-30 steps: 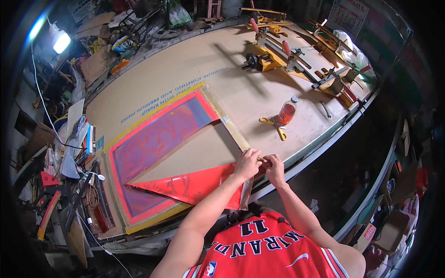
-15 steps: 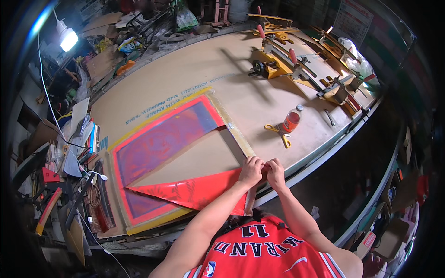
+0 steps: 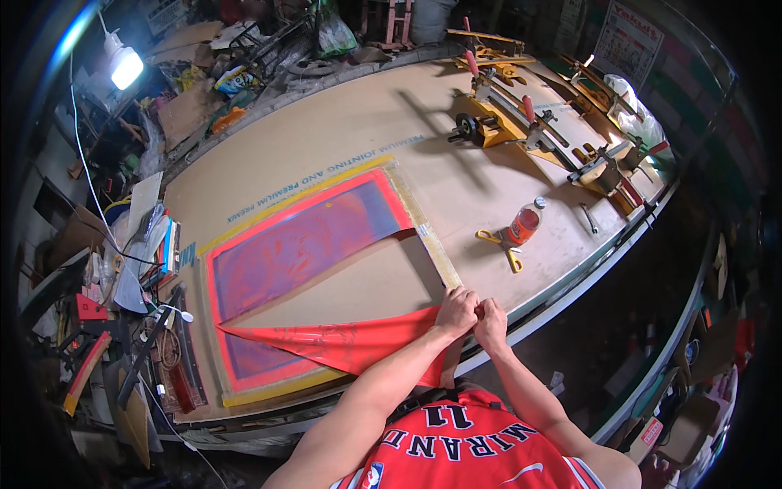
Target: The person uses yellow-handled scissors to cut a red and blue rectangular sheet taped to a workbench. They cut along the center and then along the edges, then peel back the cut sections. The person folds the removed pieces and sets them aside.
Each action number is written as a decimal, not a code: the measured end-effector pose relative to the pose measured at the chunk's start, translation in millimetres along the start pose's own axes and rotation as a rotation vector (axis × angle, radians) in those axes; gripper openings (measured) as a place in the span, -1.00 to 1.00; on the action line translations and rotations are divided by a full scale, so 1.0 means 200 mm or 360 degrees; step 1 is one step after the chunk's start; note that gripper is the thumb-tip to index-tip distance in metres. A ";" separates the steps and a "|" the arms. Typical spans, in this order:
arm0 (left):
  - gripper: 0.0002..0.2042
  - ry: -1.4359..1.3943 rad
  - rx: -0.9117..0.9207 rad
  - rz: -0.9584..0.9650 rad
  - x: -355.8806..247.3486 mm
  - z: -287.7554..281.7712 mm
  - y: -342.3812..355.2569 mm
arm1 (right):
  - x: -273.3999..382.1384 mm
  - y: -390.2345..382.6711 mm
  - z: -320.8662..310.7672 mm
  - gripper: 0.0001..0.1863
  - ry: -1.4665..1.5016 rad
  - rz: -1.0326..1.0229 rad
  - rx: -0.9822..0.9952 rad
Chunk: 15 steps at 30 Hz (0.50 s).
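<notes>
A framed printing screen (image 3: 438, 251) lies on the board in front of me, with yellow tape along its edges. Purple mesh with a red border (image 3: 301, 248) covers its far part. Across the middle the mesh is torn away, and brown board shows through. A loose red mesh flap (image 3: 350, 336) stretches from the left side of the screen toward my hands, creased and partly lifted. At the screen's near right edge, my left hand (image 3: 459, 311) is closed on the flap. My right hand (image 3: 490, 326) pinches right beside it; its fingertips are largely hidden.
Beyond the screen's right side stand a bottle of red liquid (image 3: 524, 224), yellow-handled scissors (image 3: 513, 259) and a wrench (image 3: 589, 218). Yellow metal clamps (image 3: 521, 122) occupy the far right. Tools and papers (image 3: 138, 269) crowd the left, under a lit bulb (image 3: 124, 65).
Both hands have slid a little toward me along the screen's right edge. The red flap is drawn tighter and more creased. The whole view has shifted slightly.
</notes>
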State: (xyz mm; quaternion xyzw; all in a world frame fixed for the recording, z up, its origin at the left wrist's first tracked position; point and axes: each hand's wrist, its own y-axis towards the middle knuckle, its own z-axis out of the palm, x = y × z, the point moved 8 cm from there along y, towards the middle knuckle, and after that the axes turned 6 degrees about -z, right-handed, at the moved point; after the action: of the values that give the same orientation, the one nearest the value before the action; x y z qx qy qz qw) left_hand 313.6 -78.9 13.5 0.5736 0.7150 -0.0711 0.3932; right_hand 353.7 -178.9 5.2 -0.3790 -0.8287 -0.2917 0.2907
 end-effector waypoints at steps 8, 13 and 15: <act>-0.91 -0.0051 0.0068 0.0114 0.00 -0.01 0.00 | 0.06 -0.07 -0.06 -0.81 0.0159 -0.0050 -0.0227; -0.92 -0.0076 0.0012 0.0062 -0.06 -0.09 -0.03 | 0.04 -0.17 -0.05 -0.71 0.0337 0.0097 -0.0454; -0.92 -0.0051 0.0000 0.0005 -0.07 -0.10 -0.05 | 0.03 -0.17 -0.06 -0.71 0.0354 0.0053 -0.0499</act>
State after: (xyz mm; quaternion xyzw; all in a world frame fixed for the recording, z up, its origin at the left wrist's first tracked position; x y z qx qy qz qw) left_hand 295.8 -81.1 32.7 0.5736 0.7077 -0.0797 0.4046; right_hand 326.5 -202.4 7.9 -0.3987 -0.7295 -0.4526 0.3226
